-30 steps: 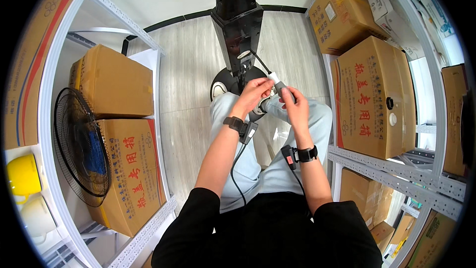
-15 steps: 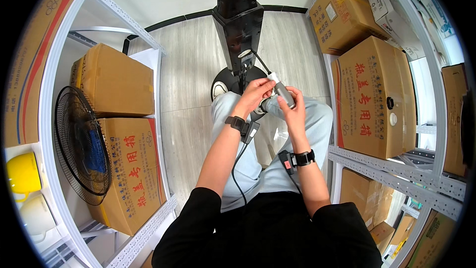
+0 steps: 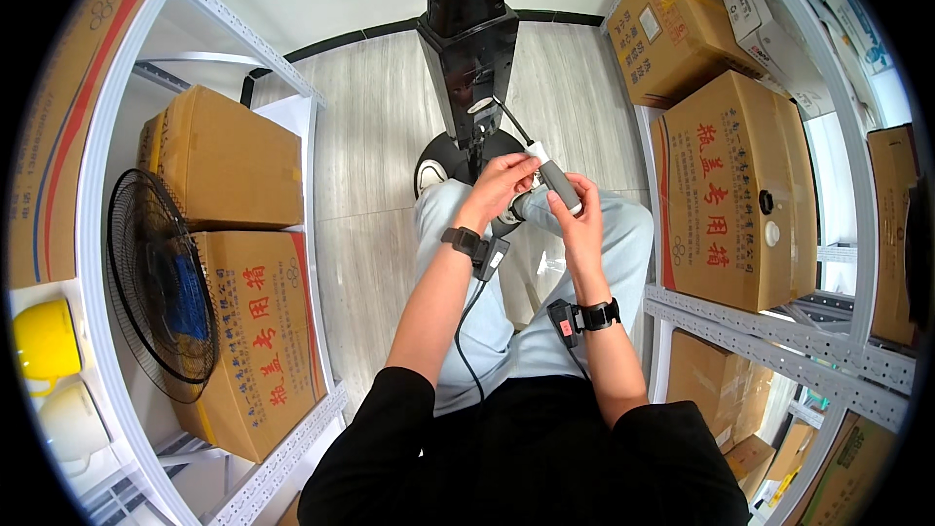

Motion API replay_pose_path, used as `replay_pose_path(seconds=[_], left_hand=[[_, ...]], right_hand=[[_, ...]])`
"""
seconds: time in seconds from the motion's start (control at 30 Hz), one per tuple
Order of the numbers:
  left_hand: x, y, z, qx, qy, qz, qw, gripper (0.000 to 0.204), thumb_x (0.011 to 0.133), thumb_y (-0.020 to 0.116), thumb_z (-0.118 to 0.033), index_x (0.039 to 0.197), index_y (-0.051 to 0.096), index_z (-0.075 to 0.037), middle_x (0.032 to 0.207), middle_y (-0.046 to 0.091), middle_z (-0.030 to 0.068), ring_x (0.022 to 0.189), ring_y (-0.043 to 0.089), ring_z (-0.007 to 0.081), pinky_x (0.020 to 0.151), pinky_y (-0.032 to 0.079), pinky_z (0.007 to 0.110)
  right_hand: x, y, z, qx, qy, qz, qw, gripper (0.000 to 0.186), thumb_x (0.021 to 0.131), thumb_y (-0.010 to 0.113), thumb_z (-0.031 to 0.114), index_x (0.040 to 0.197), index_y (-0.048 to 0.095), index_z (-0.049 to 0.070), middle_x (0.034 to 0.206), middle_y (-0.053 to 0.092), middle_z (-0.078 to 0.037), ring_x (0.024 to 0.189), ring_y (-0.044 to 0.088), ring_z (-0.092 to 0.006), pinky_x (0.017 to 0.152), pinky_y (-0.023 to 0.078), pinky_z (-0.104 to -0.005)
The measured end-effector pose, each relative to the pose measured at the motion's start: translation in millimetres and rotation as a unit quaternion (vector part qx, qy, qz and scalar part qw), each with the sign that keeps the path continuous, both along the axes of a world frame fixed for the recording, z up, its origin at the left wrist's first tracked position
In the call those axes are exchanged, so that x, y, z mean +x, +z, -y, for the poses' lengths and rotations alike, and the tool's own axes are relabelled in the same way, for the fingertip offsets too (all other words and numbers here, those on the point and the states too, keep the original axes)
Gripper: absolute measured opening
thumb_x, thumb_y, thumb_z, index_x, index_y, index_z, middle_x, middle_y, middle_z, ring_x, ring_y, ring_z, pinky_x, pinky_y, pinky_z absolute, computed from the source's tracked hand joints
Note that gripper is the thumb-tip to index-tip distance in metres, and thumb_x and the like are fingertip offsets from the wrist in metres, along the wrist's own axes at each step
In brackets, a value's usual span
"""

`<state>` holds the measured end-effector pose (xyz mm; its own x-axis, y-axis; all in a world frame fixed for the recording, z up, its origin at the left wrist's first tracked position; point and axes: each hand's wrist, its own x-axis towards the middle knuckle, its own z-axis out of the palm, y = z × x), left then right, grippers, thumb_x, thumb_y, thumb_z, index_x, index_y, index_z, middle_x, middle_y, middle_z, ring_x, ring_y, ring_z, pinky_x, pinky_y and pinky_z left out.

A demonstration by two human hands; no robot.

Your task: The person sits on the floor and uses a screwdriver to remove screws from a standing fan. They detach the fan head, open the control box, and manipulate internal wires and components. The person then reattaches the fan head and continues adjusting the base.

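Observation:
A screwdriver with a grey and white handle [image 3: 558,183] and a thin dark shaft slants over my knees, its shaft reaching up towards a black post [image 3: 469,63]. My right hand [image 3: 580,224] is closed on the handle's lower end, thumb and fingers on either side. Up by the white collar, my left hand [image 3: 499,187] has its thumb and fingertips pinched together at the handle. Where the shaft's tip meets the post is too small to make out. Each wrist wears a black strap with a small cabled box.
The post stands on a round black base [image 3: 438,151] between my feet. On the left, a shelf [image 3: 317,166] carries cardboard boxes [image 3: 234,161] and a black wire fan guard [image 3: 161,282]. More cardboard boxes [image 3: 730,190] fill the right shelf. A yellow mug [image 3: 47,346] sits far left.
The screwdriver's handle has turned about its length in my right hand, showing a darker grey side and more white. My right fingers have shifted slightly; my left hand has hardly moved.

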<state>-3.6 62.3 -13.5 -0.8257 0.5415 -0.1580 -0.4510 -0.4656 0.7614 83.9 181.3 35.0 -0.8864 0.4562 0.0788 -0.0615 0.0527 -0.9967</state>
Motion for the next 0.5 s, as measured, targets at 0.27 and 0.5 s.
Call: replay_pose_path(seconds=[0.27,0.5], left_hand=[[1.3,5.5,4.0,0.013,-0.002,0.012,1.0,0.016,0.094,0.059,-0.018,0.091,0.064,-0.002,0.075,0.056,-0.0019,0.067,0.048,0.0054,0.06,0.037,0.021],[3.4,7.6,4.8,-0.004,-0.01,0.032,0.999,0.022,0.094,0.06,-0.019,0.097,0.065,0.001,0.075,0.054,-0.0032,0.065,0.044,0.0048,0.059,0.036,0.02]], right_hand=[[4.7,2.2,-29.9,-0.245,0.151,0.209,0.935,0.04,0.099,0.046,0.041,0.116,0.054,0.006,0.087,0.062,-0.004,0.061,0.056,-0.0098,0.057,0.043,-0.022],[10.3,14.4,-10.8,-0.227,0.057,0.157,0.959,0.034,0.094,0.06,0.028,0.118,0.051,0.004,0.095,0.057,-0.004,0.064,0.056,-0.01,0.056,0.044,-0.0215]])
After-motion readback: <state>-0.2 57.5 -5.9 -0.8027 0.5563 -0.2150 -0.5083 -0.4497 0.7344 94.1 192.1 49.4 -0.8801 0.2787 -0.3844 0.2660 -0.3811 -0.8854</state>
